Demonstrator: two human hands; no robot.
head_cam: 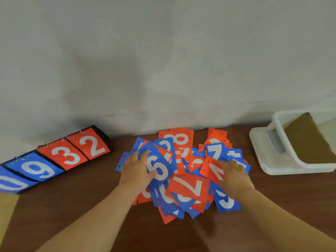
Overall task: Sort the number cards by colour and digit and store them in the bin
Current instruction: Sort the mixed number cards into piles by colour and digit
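Note:
A loose pile of red and blue number cards lies in the middle of the brown table. My left hand lies flat on the pile's left side, with fingers and thumb resting on the face of a blue 6 card. My right hand rests with straight fingers on the right side of the pile, touching a red card below a blue 7 card. A red 7 card lies between my hands. The white bin stands at the right, apart from both hands.
A black flip scoreboard with ringed cards showing 0, 9, 3, 2 lies at the left by the wall. A brown cardboard piece leans inside the bin. The grey wall runs just behind the pile.

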